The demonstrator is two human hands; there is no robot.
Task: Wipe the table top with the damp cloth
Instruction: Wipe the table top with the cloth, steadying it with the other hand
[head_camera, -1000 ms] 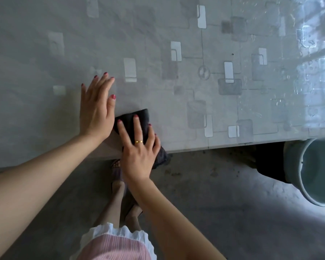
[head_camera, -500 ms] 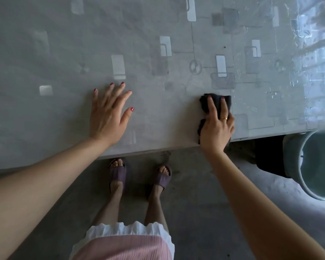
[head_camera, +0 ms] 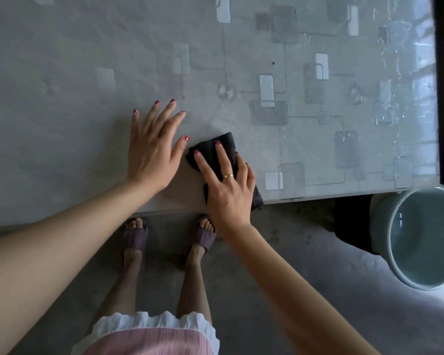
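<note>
The dark folded cloth [head_camera: 217, 149] lies on the grey table [head_camera: 318, 149] with its square-patterned glossy cover, near the front edge at the centre of the frame, one corner hanging over that edge. The right hand [head_camera: 228, 190] presses it flat with straight fingers, while the left hand [head_camera: 153, 149] rests open and spread on the table just left of it. A pale grey-green plastic bucket [head_camera: 385, 231] stands on the floor at the lower right.

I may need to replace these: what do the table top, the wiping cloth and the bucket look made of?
Table top: probably glossy vinyl or laminate; patterned, reflecting light. Cloth: dark, soft, folded fabric, perhaps microfibre. Bucket: likely smooth pale green plastic with a thin rim.
</note>
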